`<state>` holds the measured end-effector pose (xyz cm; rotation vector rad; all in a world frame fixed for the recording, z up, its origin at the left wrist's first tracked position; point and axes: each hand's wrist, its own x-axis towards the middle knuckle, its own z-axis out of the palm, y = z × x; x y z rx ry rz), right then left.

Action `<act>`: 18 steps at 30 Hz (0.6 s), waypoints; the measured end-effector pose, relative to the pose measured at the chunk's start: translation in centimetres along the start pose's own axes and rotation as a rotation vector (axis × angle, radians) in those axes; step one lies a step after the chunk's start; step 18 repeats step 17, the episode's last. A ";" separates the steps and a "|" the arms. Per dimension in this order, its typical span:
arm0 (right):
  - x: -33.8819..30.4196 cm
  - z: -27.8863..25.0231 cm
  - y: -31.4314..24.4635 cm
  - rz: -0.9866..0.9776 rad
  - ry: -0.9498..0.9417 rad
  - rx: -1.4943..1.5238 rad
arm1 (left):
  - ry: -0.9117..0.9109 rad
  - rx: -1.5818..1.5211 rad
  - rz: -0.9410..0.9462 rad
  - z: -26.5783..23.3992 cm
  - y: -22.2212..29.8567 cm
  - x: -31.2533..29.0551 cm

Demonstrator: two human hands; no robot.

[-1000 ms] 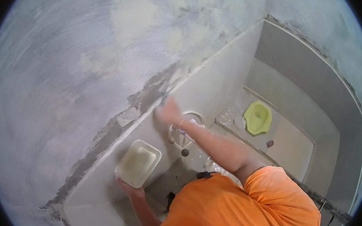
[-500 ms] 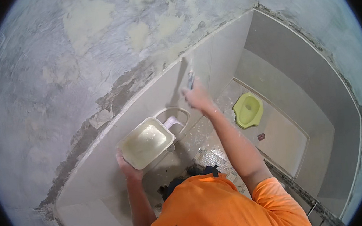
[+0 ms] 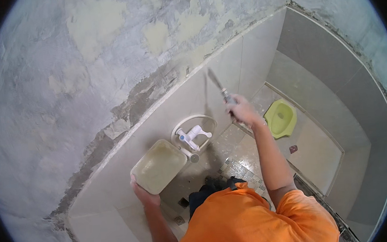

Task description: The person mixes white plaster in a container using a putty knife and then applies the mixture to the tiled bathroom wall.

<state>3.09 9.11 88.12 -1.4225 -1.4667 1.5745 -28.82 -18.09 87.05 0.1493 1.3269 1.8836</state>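
Note:
My left hand point(image 3: 144, 191) is closed on the near left edge of a cream rectangular tub point(image 3: 160, 167), whose inside is coated with a pale paste. My right hand point(image 3: 241, 110), a little blurred, grips the handle of a putty knife point(image 3: 218, 81). Its blade points up and left, in front of the grey wall tiles point(image 3: 229, 61) and below the line where tile meets plaster. Patches of pale filler point(image 3: 156, 36) and a rough bare strip point(image 3: 141, 95) mark the plaster wall above.
A white tap point(image 3: 193, 135) with a looped hose point(image 3: 197, 116) is on the wall right of the tub. A yellow-green squat toilet point(image 3: 280, 117) is set in the floor to the right, with a small dark red object point(image 3: 293, 149) near it. Mosaic tiles point(image 3: 240, 171) lie below.
My right hand and the putty knife have moved right and slightly down, the blade now showing plainly. The tub sits slightly right and lower, uncovering the tap. The whole view has shifted.

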 end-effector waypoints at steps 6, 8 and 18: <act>7.3 -4.0 2.3 -0.032 0.253 0.134 | -0.033 -0.060 -0.028 0.4 -0.3 -0.3; 7.4 -2.7 1.0 -0.046 0.301 -0.046 | -0.021 -0.053 -0.010 -0.5 -0.5 0.2; 3.9 1.5 5.0 -0.144 0.029 -0.353 | -0.118 -0.054 -0.045 -2.6 -3.9 3.2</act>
